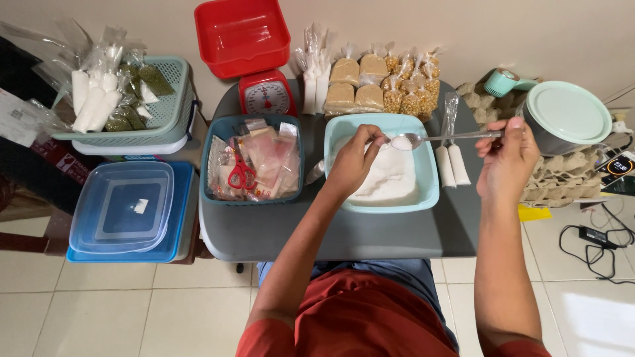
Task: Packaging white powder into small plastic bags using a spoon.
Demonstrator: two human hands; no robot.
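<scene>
Grey table (pixel 278 231) on a pale tiled floor, seen from above. Right hand (pixel 506 162), forearm stretched forward, pinches the handle end of a long metal spoon (pixel 436 139), its bowl heaped with white powder above the light blue tub (pixel 430 192). Left hand (pixel 354 162), wrist bent down, closes its fingertips on a small clear bag (pixel 316 173) just beside the spoon's bowl.

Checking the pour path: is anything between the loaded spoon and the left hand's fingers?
Nothing visible. The spoon bowl, heaped with white powder, sits right at the left hand, over the light blue tub.
</scene>
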